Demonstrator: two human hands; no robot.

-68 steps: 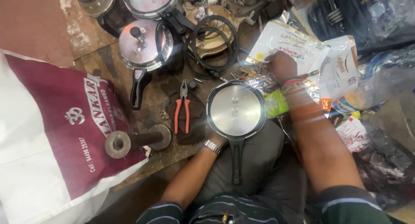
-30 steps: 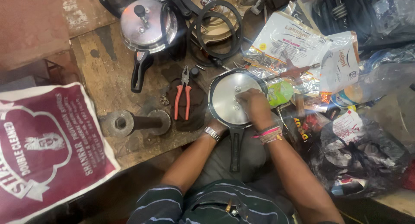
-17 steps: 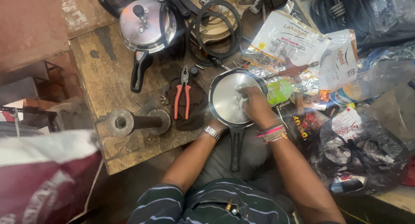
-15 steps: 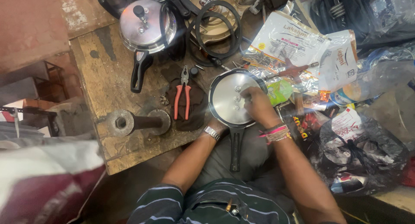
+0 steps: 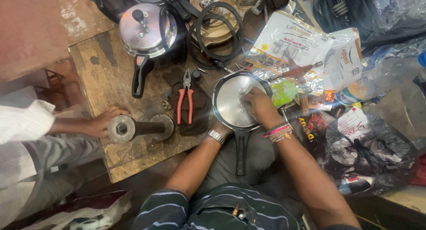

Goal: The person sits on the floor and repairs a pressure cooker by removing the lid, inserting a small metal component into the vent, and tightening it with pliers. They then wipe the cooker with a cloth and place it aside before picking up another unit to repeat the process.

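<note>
Here | cooker lid [image 5: 233,101] is held at the surface [image 5: 111,74] edge by left hand [image 5: 220,131] | right hand [image 5: 259,108] fingers pinched on its centre fitting | lid should be kept steady while the fitting is worked.

Bench left half: bare wood [image 5: 104,68] between the far cooker lid [image 5: 143,30] and the front edge.
Front left corner: blocked by a metal flanged cylinder [image 5: 138,128], another person's hand [image 5: 103,122] on it.
Bench middle: red-handled pliers [image 5: 185,103] on dark cloth, just left of the held lid [image 5: 233,101].
Far edge: crowded with rubber gaskets [image 5: 217,32] and parts.
Right side: packets [image 5: 297,39] and plastic bags [image 5: 368,141] heaped close beside the right hand [image 5: 259,106].
</note>
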